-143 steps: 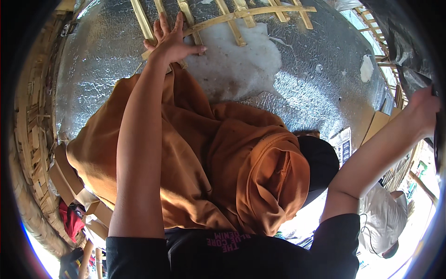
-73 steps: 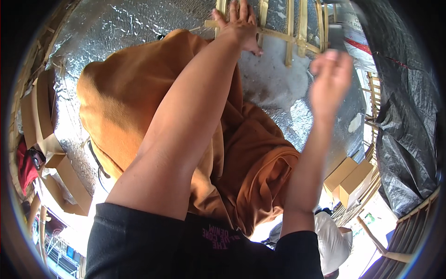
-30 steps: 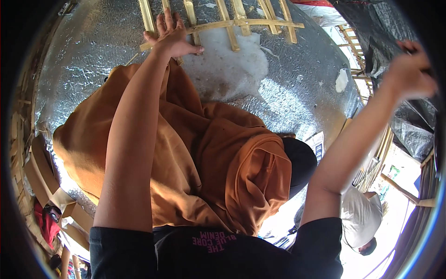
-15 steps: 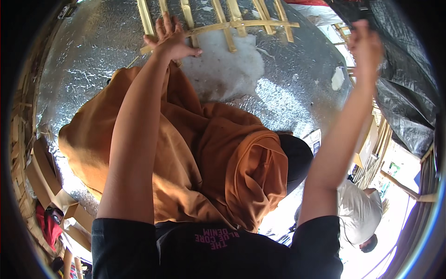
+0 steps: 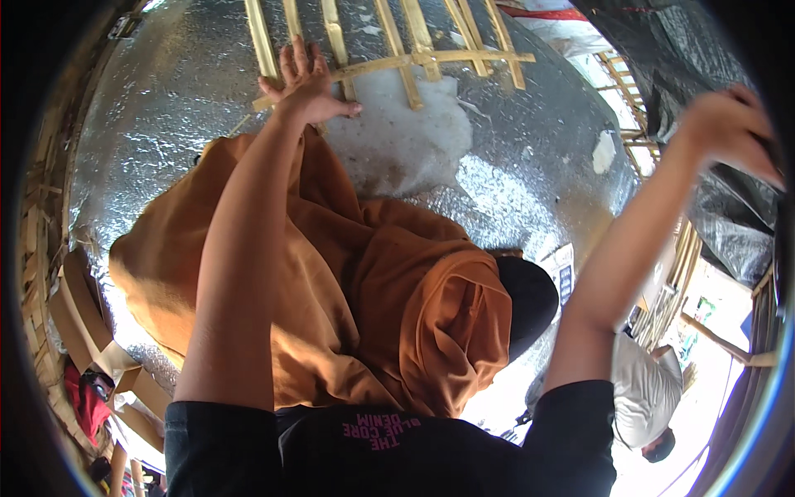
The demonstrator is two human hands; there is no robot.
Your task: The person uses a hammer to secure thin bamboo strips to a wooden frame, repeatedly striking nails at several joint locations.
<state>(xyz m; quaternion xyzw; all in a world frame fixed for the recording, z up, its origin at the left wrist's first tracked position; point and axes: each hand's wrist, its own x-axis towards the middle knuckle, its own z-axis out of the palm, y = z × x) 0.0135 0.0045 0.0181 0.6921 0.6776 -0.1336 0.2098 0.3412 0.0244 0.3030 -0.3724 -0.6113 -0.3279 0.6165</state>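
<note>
A: Where's that pale wooden slat lattice (image 5: 404, 61)?

B: Far side, looks crossed together already, can't tell what's left. Left hand (image 5: 306, 95) splayed on it, gripping nothing. Right hand (image 5: 729, 124), right side, is blurred, grip unclear. Crinkly silver foil sheeting (image 5: 546, 132) underneath.

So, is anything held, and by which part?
The left hand lies spread on the slats, not clasping them; the right hand is too blurred to tell.

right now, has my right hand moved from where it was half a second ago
Yes: your right hand has swung to the right and a little lower in the picture, farther from the pale patch on the silvery sheet.
</note>
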